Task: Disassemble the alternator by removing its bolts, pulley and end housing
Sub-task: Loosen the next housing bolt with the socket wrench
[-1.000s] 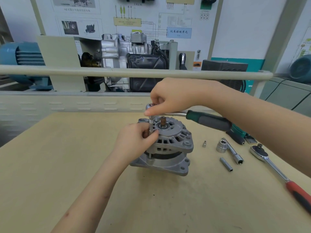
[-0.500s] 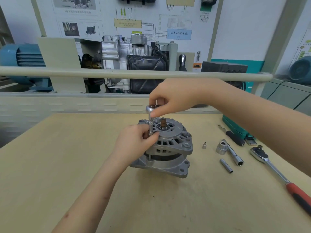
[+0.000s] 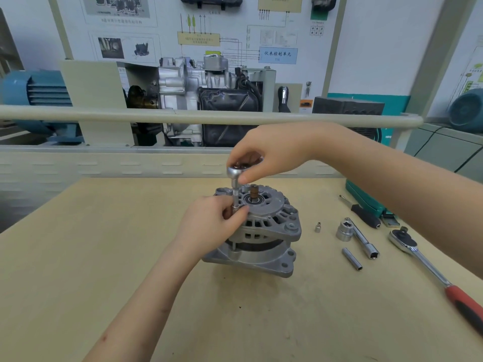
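Gripping knurled steel socket extension (image 3: 235, 197) atop ribbed cast alternator (image 3: 264, 231): both hands' curled fingers (image 3: 236, 214).

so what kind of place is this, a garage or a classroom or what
Most likely an automotive training workshop. A cutaway engine stands on a display rig behind the bench, wiring diagram boards hang on the wall, and an alternator sits on the wooden table beside loose sockets and a ratchet.
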The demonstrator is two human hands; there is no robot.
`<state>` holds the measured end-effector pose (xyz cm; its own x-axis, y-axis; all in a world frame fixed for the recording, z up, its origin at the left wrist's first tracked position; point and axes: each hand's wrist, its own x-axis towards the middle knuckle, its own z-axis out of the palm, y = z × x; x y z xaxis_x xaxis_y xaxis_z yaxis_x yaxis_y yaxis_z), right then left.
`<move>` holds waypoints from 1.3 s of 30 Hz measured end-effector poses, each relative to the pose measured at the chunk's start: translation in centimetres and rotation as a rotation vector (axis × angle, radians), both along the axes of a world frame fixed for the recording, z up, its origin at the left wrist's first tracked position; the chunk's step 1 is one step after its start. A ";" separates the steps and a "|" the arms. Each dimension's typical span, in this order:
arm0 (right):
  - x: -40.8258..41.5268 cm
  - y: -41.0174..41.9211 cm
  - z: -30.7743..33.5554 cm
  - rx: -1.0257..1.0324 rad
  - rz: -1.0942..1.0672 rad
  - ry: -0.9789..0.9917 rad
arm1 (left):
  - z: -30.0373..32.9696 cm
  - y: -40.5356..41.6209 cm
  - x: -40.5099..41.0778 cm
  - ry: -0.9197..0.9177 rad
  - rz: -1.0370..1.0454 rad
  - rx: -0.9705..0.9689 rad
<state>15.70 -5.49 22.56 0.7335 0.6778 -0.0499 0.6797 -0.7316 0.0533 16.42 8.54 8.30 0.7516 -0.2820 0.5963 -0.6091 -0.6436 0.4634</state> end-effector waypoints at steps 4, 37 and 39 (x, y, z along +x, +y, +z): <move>0.4 0.0 -0.6 0.012 -0.090 -0.042 | 0.0 -0.3 -0.2 0.001 0.032 0.003; 0.0 -0.3 -0.2 -0.074 -0.034 -0.101 | 0.3 -0.1 -0.1 0.055 0.023 0.035; 0.0 -0.4 -0.3 -0.084 -0.050 -0.125 | 0.2 -0.2 -0.1 0.046 0.028 0.023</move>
<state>15.73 -5.86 22.29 0.7701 0.6378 -0.0107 0.6268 -0.7536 0.1979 16.31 8.37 8.49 0.7858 -0.2739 0.5545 -0.5692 -0.6710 0.4752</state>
